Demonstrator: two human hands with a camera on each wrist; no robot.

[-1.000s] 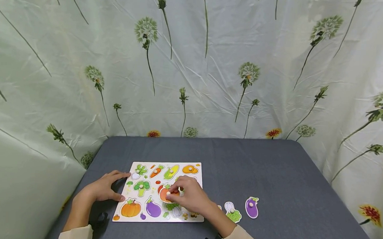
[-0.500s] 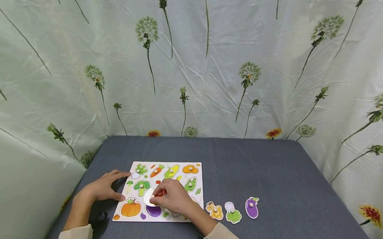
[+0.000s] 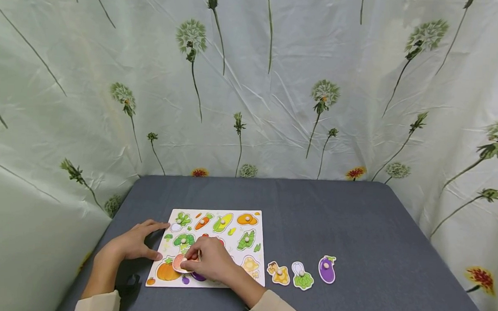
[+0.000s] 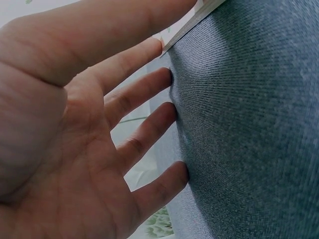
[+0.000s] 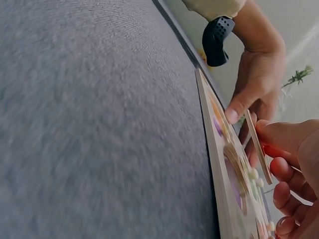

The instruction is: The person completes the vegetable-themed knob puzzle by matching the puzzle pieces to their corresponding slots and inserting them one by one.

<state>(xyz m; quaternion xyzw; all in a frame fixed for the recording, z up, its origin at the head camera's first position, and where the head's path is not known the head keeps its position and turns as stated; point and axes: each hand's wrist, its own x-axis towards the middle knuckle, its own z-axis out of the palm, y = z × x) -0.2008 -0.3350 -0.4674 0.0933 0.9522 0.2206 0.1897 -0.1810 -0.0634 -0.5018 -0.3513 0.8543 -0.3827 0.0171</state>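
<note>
My right hand (image 3: 212, 259) pinches a round orange-red knobbed puzzle piece (image 3: 178, 264) above the lower left of a white vegetable peg puzzle board (image 3: 205, 285). In the right wrist view the piece (image 5: 258, 147) appears edge-on, tilted and lifted off the board (image 5: 212, 149). Partly beneath it in the head view lie the printed orange pumpkin (image 3: 166, 271) and the purple eggplant picture. My left hand (image 3: 134, 241) rests at the board's left edge, thumb and index finger touching it. Its fingers (image 4: 149, 119) are spread and loosely extended, some tips on the cloth.
Right of the board lie three loose knobbed pieces: a yellow mushroom piece (image 3: 279, 273), a green-and-white cabbage piece (image 3: 302, 277) and a purple eggplant piece (image 3: 326, 269). Dark grey cloth covers the table (image 3: 373, 251). A flower-printed curtain (image 3: 283, 106) hangs behind.
My right hand has carried the orange-red piece leftward and nearer across the board, from its middle to the lower left. The mushroom piece is uncovered now. My left hand stays put.
</note>
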